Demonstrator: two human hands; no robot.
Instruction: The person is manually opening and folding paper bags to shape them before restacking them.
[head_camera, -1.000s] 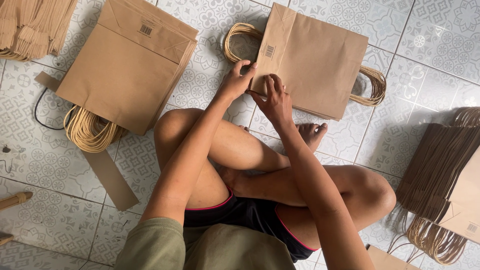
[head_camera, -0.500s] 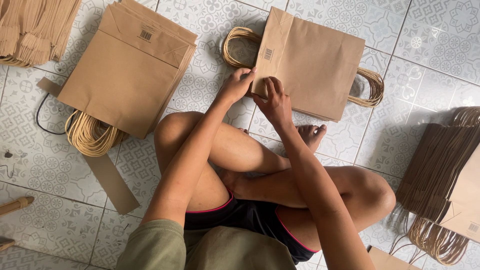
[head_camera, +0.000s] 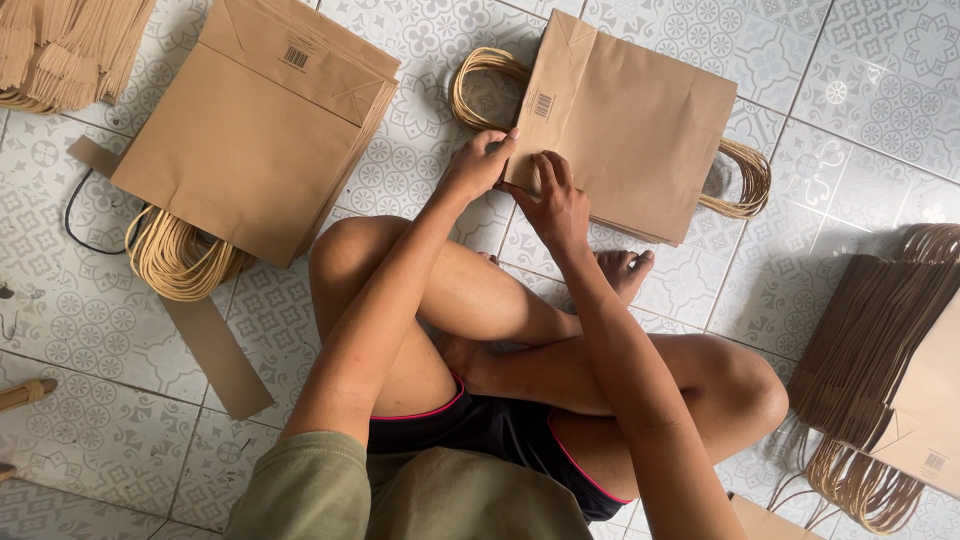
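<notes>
from the head view, we sit cross-legged on the patterned tile floor (head_camera: 880, 90) with a small stack of flat brown paper bags (head_camera: 640, 125) lying just past our knees, twisted paper handles (head_camera: 478, 88) looping out at both ends. what could go wrong here, we judge: the corner we work on is thin paper, so a hard pull could tear or crease it, and several sheets could lift together if the fingers catch more than the top bag; the stack could also slide on the smooth tile if we push sideways.

our left hand (head_camera: 478, 165) reaches forward with the arm nearly straight, fingers curled narrow and pinching the near corner edge of the stack. our right hand (head_camera: 560, 205) lies just beside it, wrist bent, fingers pressed flat on the top bag near that same corner, holding it down rather than gripping.

a larger bag stack (head_camera: 250, 130) lies well apart to the left, more bags (head_camera: 890, 350) at the right, and a cardboard strip (head_camera: 215, 350) beside our left knee.
</notes>
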